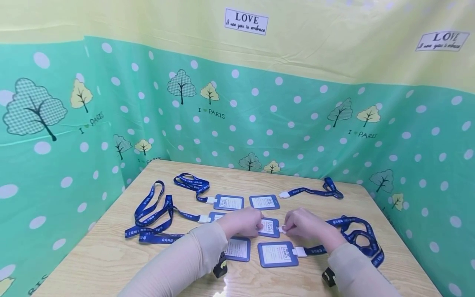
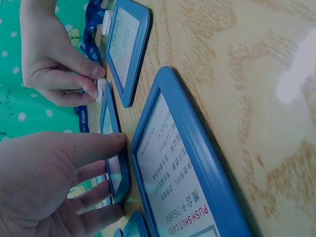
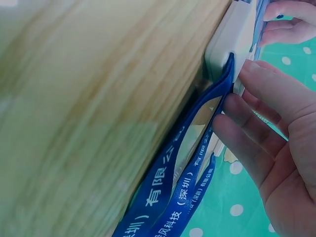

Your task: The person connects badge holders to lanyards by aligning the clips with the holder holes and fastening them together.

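In the head view my left hand (image 1: 245,220) holds a blue-framed card holder (image 1: 269,227) in the middle row, on the right side. Thumb and fingers grip its long edges, as the left wrist view shows on the card holder (image 2: 112,165). My right hand (image 1: 302,223) pinches the white lanyard clip (image 1: 282,229) at that holder's right end. The clip (image 2: 100,90) touches or nearly touches the holder; whether they are joined I cannot tell. A blue lanyard (image 1: 335,222) emerges behind the right hand. In the right wrist view, a nearer white clip (image 3: 229,42) partly covers my right fingertips.
Nearer me lies another card holder (image 1: 278,254) with its white clip (image 1: 299,252). Two more holders (image 1: 229,202) (image 1: 264,202) lie at the back. A partly covered holder (image 1: 238,249) is under my left forearm. Blue lanyards (image 1: 156,218) lie looped on the wooden table (image 1: 122,264).
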The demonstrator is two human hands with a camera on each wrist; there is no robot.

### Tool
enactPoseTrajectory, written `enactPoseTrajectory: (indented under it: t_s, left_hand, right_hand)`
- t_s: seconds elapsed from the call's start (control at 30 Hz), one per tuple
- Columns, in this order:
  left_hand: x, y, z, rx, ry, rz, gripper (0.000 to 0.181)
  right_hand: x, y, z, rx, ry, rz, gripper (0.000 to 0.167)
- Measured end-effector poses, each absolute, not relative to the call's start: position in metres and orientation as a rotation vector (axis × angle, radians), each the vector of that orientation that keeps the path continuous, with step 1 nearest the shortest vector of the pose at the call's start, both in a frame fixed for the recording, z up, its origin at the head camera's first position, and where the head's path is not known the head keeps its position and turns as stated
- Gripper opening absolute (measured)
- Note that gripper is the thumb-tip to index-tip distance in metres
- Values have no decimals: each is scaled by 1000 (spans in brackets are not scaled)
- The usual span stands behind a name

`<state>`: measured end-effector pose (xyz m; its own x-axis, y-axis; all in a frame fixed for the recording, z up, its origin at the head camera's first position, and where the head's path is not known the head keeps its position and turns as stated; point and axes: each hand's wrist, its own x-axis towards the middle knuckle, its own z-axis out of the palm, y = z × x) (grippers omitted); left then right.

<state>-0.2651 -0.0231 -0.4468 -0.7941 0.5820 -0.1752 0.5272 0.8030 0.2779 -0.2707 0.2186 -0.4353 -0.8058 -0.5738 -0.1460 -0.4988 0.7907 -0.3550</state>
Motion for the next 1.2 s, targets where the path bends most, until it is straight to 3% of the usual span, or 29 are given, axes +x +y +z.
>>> enactPoseTrajectory:
  t_s: [1.2]
  left_hand:
    - [-263,-25,-443,900,2747,290,25]
  right_hand:
    - [-273,217,-436,-930,2738,-449,16]
